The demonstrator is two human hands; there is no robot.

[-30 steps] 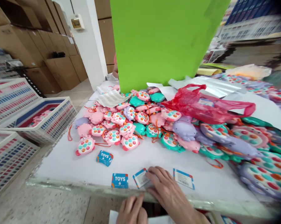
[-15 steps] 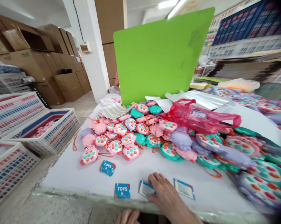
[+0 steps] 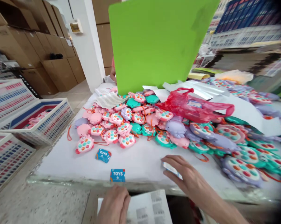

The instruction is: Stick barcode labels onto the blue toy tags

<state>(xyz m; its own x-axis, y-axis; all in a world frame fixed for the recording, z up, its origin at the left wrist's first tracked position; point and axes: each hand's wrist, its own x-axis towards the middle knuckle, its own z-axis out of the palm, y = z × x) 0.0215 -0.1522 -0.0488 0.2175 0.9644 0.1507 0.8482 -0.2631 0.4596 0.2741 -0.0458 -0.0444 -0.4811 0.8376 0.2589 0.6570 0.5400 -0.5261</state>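
Observation:
My right hand (image 3: 181,172) is closed around a small card (image 3: 171,169), its white face and blue edge showing between thumb and fingers just above the table. At the table's front edge, my left hand (image 3: 114,203) is curled over a white sheet (image 3: 152,207) printed with barcode-like blocks; the fingertips are partly hidden. Two blue "TOYS" cards lie flat, one card (image 3: 117,175) close to the front edge and another card (image 3: 103,155) farther back. Behind them is a heap of animal-shaped toys with coloured buttons, including a pink toy (image 3: 84,144) and a purple toy (image 3: 241,169).
A red plastic bag (image 3: 196,107) and loose white papers (image 3: 243,113) lie on the heap. A green board (image 3: 159,46) stands upright behind it. White plastic baskets (image 3: 53,121) are at left, cardboard boxes (image 3: 58,73) beyond. Part of another person (image 3: 112,73) shows beside the board.
Both cards near my right hand have left the tabletop; that hand has moved right, gripping a card. My left hand has come up into view with the printed sheet. The view has tilted down.

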